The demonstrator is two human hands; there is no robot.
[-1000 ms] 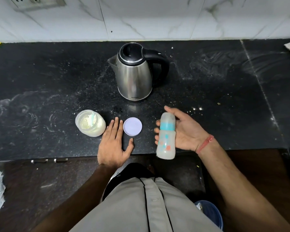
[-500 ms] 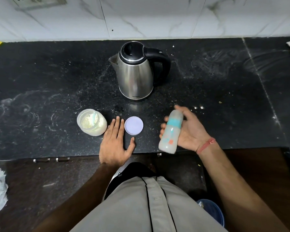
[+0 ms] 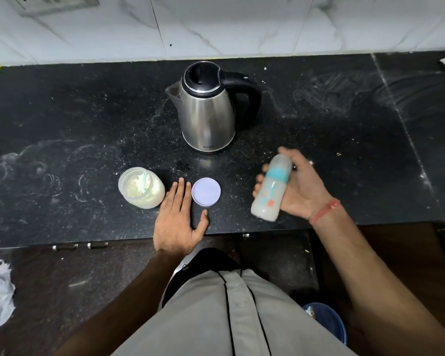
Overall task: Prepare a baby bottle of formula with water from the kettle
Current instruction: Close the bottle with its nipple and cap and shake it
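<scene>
Standing at the middle of the black stone counter [image 3: 62,119], toward its back edge: stainless steel electric kettle [image 3: 207,116], black lid closed, black handle to the right, spout to the left

Baby bottle [image 3: 270,188]: capped, teal collar, cloudy white contents, small coloured print on the side; tilted with its cap toward the back of the counter and its base toward the front edge; held above the counter right of centre, near the front edge

Right hand [image 3: 297,186]: palm turned up, fingers curled round the baby bottle, thumb near the cap end; red thread band [image 3: 324,210] on the wrist; the bottle and fingers look slightly blurred

Left hand [image 3: 179,214]: flat on the counter at the front edge, fingers straight and together, thumb spread, holding nothing

Formula jar [image 3: 141,187]: clear, open, pale powder inside with a light blue scoop [image 3: 145,181] in it; just left of the left hand's fingers

Jar lid [image 3: 206,191]: round, pale lilac, lying flat between the left hand's index finger and thumb; contact cannot be told

Wall behind the counter: white marble tiles, switch socket plate [image 3: 54,2] at top left

Floor, lower right: blue bucket [image 3: 329,322], partly hidden by the right arm
</scene>
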